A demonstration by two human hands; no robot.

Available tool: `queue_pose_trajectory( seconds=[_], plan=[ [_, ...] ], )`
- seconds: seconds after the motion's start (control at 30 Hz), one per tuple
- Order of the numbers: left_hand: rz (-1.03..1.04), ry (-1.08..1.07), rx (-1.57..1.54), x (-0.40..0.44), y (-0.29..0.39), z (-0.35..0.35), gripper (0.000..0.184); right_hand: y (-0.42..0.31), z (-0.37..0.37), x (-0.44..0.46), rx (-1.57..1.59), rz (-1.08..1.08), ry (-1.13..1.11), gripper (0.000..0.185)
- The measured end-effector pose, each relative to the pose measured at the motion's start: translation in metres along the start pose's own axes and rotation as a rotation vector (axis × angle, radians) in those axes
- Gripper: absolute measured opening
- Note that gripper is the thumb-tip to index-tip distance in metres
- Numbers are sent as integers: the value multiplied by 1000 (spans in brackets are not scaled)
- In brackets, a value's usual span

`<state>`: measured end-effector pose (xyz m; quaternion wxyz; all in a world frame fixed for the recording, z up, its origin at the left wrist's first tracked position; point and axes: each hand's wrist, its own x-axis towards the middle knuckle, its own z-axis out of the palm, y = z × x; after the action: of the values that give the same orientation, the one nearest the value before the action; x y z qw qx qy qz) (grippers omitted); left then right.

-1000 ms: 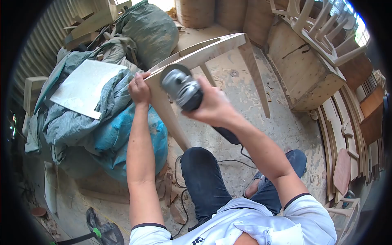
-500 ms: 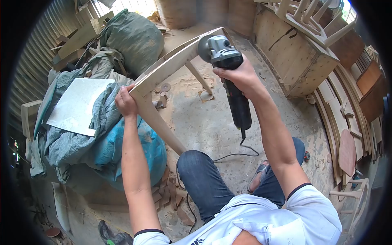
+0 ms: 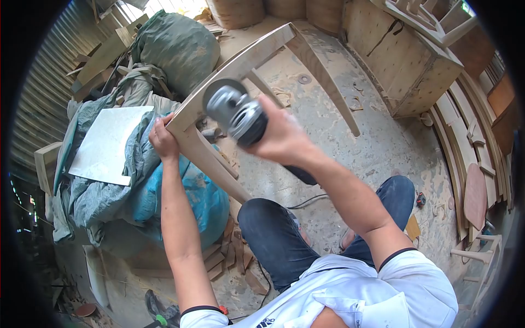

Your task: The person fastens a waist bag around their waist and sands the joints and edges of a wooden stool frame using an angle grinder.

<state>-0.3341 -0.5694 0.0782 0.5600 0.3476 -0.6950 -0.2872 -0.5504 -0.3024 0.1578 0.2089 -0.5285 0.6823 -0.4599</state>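
Observation:
An unpainted wooden furniture frame [image 3: 261, 48] with several legs stands tilted in front of me. My left hand [image 3: 164, 139] is closed round its near left corner. My right hand [image 3: 284, 134] grips a black and silver angle grinder [image 3: 232, 109], smeared a little by motion. The round grinder disc [image 3: 216, 89] lies over the frame's front rail, near the left-hand corner; whether it touches the wood I cannot tell. Part of the grinder's body is hidden behind my right hand and forearm.
A power cord [image 3: 308, 201] trails behind my knee. Left are a green sack [image 3: 178, 52], grey cloth with a white board [image 3: 109, 145] on top, and a blue bag [image 3: 188, 197]. Right are a plywood box [image 3: 402, 60] and stacked planks [image 3: 454, 147]. Wood scraps [image 3: 224, 254] litter the floor.
The grinder in my right hand has moved left and nearer along the rail, from the far corner toward my left hand. The frame has turned slightly, showing its right leg. My left hand keeps its hold.

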Motion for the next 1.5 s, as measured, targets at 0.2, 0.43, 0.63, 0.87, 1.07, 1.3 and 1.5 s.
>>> queue_pose_trajectory(
  seconds=[0.2,0.43,0.63,0.87,1.07,1.3,1.5],
  plan=[
    [29,4,78,0,1,0,53,25,-43,11,294,32,210,60],
    [10,57,63,0,-3,1,52,-15,6,-6,-10,-24,-49,69],
    [27,52,112,-2,3,1,51,-17,34,-7,-99,-39,-55,63],
    [41,62,108,-3,11,3,50,16,-23,8,190,17,178,62],
    [64,85,118,-4,11,3,49,23,-24,-2,177,-105,179,62],
    [43,17,50,1,-2,1,50,-2,21,-10,-26,-34,-15,70],
    [-4,0,52,0,5,0,50,24,-5,5,137,-94,182,61]
  ],
)
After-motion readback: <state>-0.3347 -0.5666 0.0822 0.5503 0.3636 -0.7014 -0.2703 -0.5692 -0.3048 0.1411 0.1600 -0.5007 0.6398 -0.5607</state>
